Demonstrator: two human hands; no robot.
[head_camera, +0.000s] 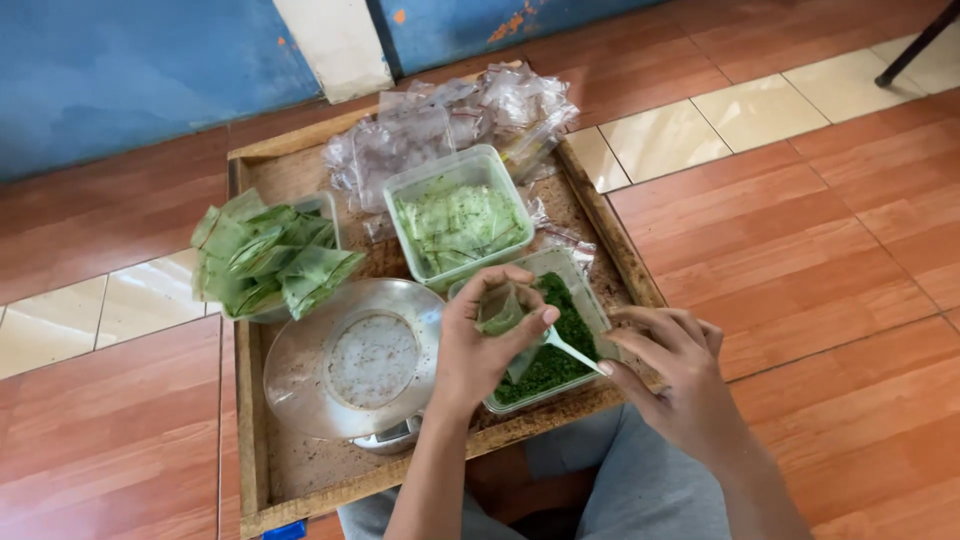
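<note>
The left hand (480, 340) pinches a small clear plastic bag (500, 310) open, just above the clear plastic tub of chopped green bits (560, 345) on the wooden tray (250, 440). The right hand (670, 375) holds a small white spoon (570, 350) at the bag's mouth.

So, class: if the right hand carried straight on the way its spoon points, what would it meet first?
Probably the small plastic bag held open by the left hand; the spoon in the right hand points at it, though depth is unclear.
</note>
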